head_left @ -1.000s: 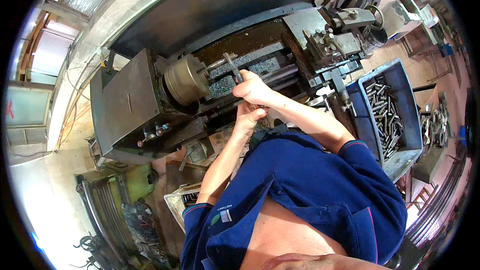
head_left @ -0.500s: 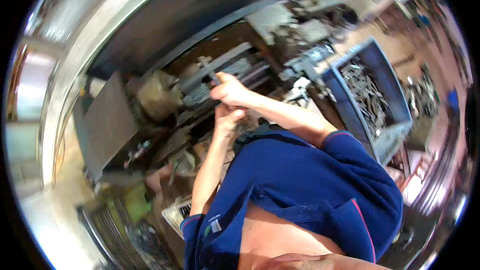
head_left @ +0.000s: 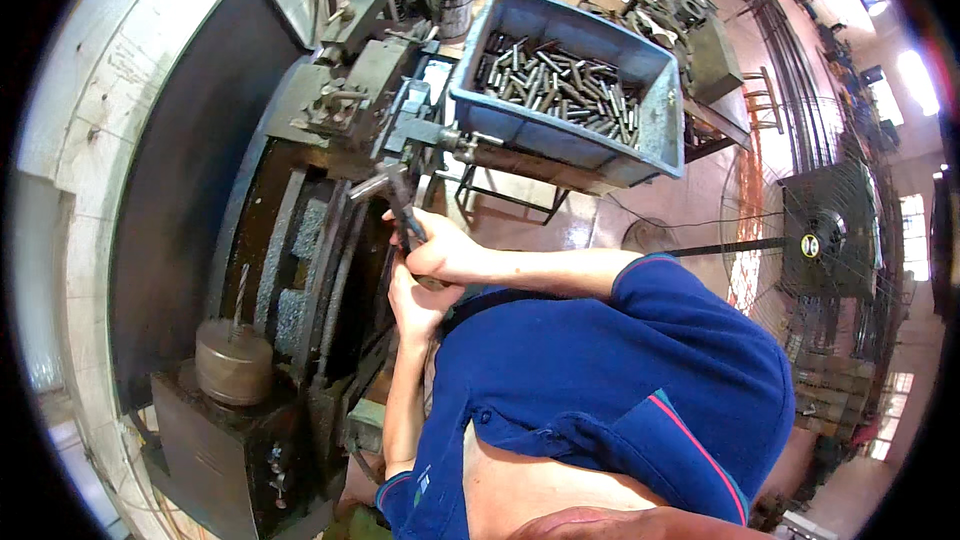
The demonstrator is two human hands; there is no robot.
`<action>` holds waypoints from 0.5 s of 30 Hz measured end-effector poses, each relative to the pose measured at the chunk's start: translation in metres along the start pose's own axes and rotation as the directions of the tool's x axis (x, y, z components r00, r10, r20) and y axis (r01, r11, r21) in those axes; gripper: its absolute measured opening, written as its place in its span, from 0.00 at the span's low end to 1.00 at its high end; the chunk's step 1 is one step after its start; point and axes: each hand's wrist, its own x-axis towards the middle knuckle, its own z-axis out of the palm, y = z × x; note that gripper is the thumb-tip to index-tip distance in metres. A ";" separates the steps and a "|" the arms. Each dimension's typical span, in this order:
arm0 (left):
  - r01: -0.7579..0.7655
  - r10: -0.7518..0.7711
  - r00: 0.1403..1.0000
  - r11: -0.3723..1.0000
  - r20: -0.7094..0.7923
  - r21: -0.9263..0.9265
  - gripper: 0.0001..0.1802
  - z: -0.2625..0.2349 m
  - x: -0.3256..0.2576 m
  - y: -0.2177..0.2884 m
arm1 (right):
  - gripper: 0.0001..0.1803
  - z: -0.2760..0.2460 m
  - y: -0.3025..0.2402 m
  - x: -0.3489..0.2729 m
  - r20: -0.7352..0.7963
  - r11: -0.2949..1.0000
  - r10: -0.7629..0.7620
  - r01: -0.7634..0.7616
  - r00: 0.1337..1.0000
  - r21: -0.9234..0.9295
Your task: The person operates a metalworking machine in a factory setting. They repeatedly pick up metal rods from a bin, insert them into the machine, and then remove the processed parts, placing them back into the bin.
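Note:
Near the middle, my right hand (head_left: 447, 248) is closed round the dark stem of a T-shaped metal tool (head_left: 403, 212). Its shiny crossbar sticks out beyond the fingers, toward the lathe. My left hand (head_left: 415, 302) is closed just below the right, against it; what its fingers hold is hidden. Both hands are over the near side of a lathe bed (head_left: 325, 280). To their left is the round lathe chuck (head_left: 235, 365), with a spiral drill bit (head_left: 242, 290) pointing out of it. The lathe carriage with its tool post (head_left: 338, 105) lies beyond the hands.
A blue crate (head_left: 570, 130) holding many short metal rods (head_left: 560, 85) stands beyond my right arm. A dark bucket (head_left: 452, 0) sits behind it. At right is a large caged fan (head_left: 825, 235). A dark splash panel (head_left: 190, 170) runs behind the lathe.
The view has turned, so the lathe now lies further left and the crate nearer the top middle. My hands stay close together, with the T-shaped tool still in my right hand.

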 end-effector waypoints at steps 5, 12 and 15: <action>-0.034 -0.018 0.991 0.924 0.131 0.380 0.51 0.023 0.003 0.042 | 0.25 -0.047 0.000 -0.027 -0.175 0.928 0.034 0.034 0.984 0.370; 0.005 -0.006 1.000 1.000 0.026 0.030 0.27 0.029 0.003 0.030 | 0.18 -0.166 -0.021 -0.044 -0.260 0.858 0.094 0.054 0.961 0.511; 0.283 -0.305 0.949 0.936 -0.077 -0.209 0.23 0.025 -0.022 -0.004 | 0.19 -0.233 -0.023 -0.041 -0.243 0.644 0.017 0.175 0.970 0.745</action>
